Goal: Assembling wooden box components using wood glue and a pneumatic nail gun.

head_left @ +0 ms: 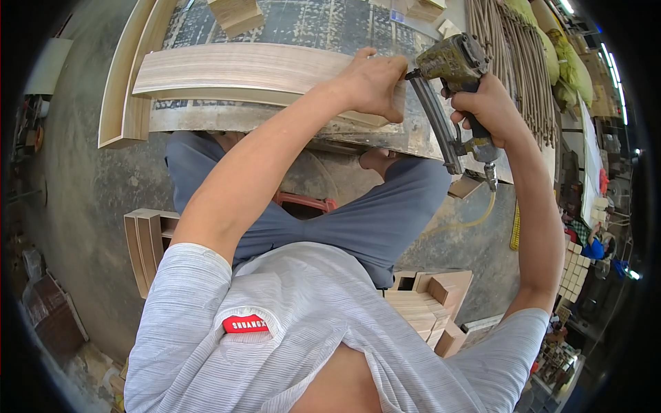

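Observation:
A long wooden box frame (234, 67) with pale, striped grain lies across the worktable in front of me. My left hand (375, 82) grips its right end, thumb on the near side and fingers over the far edge. In my right hand (490, 110) is a worn pneumatic nail gun (451, 60), its handle wrapped by my fingers. The gun's nose is at the right end of the box, close to my left fingers; whether it touches the wood I cannot tell. Its long magazine slants down toward me, and a yellowish air hose (482, 215) hangs from the handle.
Another long wooden frame (131, 89) stands at the table's left edge. Wood blocks (236, 15) lie on the stained worktable (289, 27). A bundle of thin rods (513, 62) is at the right. Wooden pieces (141, 251) sit left of my legs, more panels (434, 303) at the right.

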Available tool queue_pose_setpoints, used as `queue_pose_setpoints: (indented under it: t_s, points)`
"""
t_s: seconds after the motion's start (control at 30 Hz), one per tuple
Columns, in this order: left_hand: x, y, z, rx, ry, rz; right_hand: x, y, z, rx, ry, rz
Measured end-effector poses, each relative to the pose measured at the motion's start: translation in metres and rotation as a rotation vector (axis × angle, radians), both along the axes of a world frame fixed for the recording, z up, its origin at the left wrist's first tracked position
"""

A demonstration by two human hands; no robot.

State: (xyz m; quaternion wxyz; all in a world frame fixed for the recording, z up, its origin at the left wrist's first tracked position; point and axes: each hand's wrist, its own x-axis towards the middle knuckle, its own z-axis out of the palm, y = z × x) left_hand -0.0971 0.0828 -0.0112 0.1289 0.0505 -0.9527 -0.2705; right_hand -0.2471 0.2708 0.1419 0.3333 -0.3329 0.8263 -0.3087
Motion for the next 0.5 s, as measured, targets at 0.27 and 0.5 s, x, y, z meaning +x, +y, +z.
queue_pose_setpoints:
  t_s: [0.27,0.5]
  points:
    - [-0.0019,0.0008,0.0020,-0.003,-0.003,-0.001,0.0022,-0.0010,0.0026,0.036,0.048,0.025]
    - [-0.0026,0.0004,-0.0001,-0.005,0.024,-0.008,-0.0038,0.0002,-0.0057,0.012,0.064,0.065]
